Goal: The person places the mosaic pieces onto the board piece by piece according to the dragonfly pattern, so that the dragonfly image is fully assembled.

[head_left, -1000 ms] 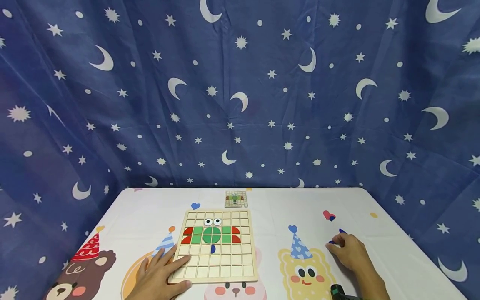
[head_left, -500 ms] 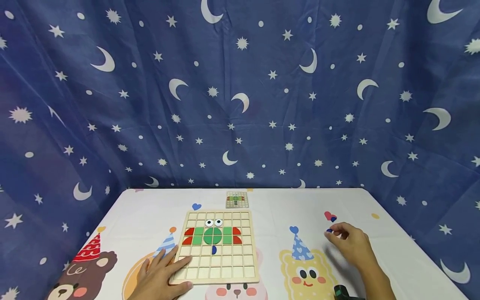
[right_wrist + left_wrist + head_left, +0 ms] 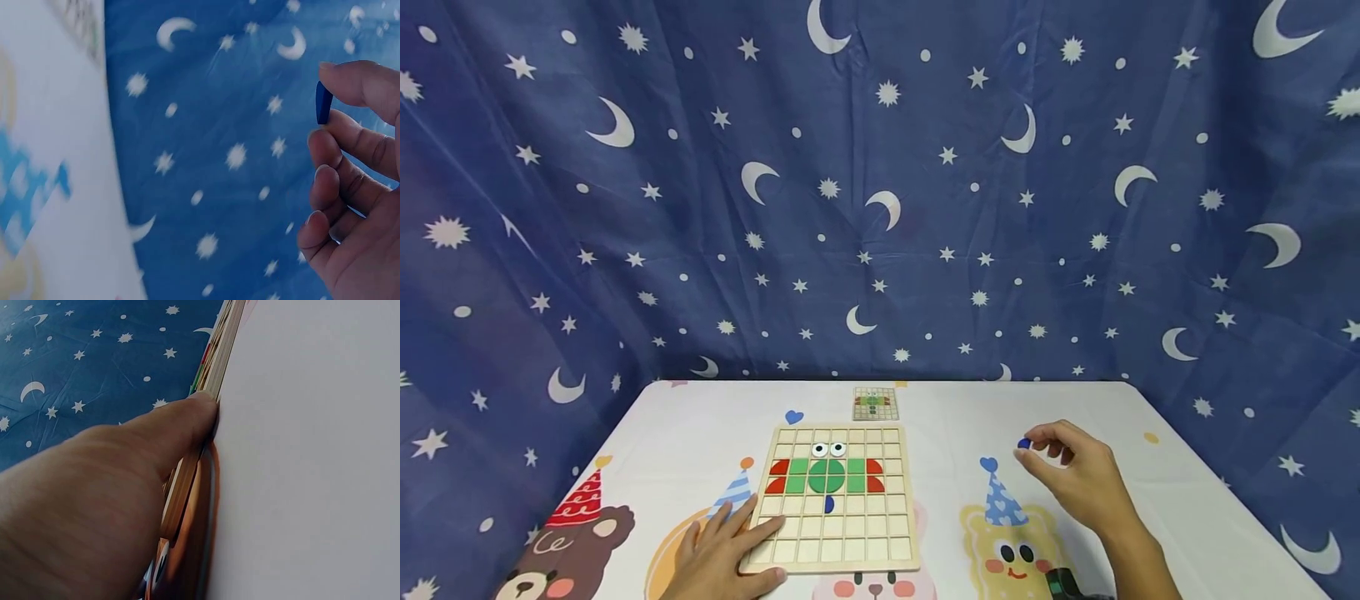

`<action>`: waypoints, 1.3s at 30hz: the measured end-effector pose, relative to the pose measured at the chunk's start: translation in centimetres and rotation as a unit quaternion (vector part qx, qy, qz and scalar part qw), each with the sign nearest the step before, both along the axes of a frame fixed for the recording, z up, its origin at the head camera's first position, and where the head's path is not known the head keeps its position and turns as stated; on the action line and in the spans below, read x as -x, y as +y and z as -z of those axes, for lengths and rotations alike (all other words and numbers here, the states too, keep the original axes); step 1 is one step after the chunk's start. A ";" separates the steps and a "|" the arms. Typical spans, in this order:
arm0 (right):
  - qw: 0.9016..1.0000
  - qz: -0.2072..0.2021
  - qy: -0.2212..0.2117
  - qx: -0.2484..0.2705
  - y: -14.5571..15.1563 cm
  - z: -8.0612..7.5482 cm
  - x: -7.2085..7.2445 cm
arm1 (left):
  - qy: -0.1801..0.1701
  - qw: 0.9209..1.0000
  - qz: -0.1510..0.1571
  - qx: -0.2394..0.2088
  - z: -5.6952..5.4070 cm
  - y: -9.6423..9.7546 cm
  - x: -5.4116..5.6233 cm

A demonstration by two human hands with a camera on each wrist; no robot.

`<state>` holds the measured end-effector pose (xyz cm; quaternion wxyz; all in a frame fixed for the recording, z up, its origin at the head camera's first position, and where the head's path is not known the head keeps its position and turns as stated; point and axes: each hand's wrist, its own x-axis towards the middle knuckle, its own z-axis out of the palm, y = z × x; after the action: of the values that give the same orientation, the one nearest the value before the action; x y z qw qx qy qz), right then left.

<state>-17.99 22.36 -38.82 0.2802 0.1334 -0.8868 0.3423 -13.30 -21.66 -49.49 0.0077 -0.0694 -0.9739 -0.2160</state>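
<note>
A square wooden grid board (image 3: 812,550) lies on the table and bears red pieces (image 3: 875,476), green pieces (image 3: 826,477), two white eye pieces (image 3: 828,449) and a blue rounded piece (image 3: 829,504). At its lower left corner rests my left hand (image 3: 722,550), fingers spread; the left wrist view has the thumb (image 3: 200,406) against the board's edge. To the right, my right hand (image 3: 1078,471) pinches a small blue piece (image 3: 1024,444) between thumb and index finger, raised above the table. In the right wrist view this blue piece (image 3: 323,103) shows edge-on, so its full outline is hidden.
Behind the board lies a small card (image 3: 875,403) picturing a similar grid pattern. Cartoon animals are printed on the white tablecloth (image 3: 962,417). A dark blue curtain (image 3: 880,208) hangs behind the table. A dark device (image 3: 1063,583) sits under the right wrist.
My right hand has picked up the blue piece and moved left and upward with it. The left hand has stayed at the board's corner. The camera view has tilted slightly.
</note>
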 end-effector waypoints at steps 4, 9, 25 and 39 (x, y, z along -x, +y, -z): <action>0.998 -0.050 0.034 0.004 -2.2 -1.4 -0.2 | 0.000 1.000 0.000 0.003 0.0 -0.2 -0.1; 0.993 -0.106 0.052 0.008 -5.0 -2.6 -0.1 | -0.005 1.000 -0.005 0.004 0.0 -0.2 0.0; 0.973 -0.226 0.030 0.046 -13.1 -2.8 0.2 | 0.000 1.000 -0.005 0.000 0.1 -0.2 0.0; 0.963 -0.257 -0.036 0.067 -18.5 1.1 1.1 | -0.010 1.000 -0.005 0.002 0.0 0.0 0.0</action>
<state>-19.05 3.89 -39.91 0.1586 0.3257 -0.8074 0.4657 -13.34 -21.62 -49.45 -0.0012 -0.0623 -0.9746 -0.2149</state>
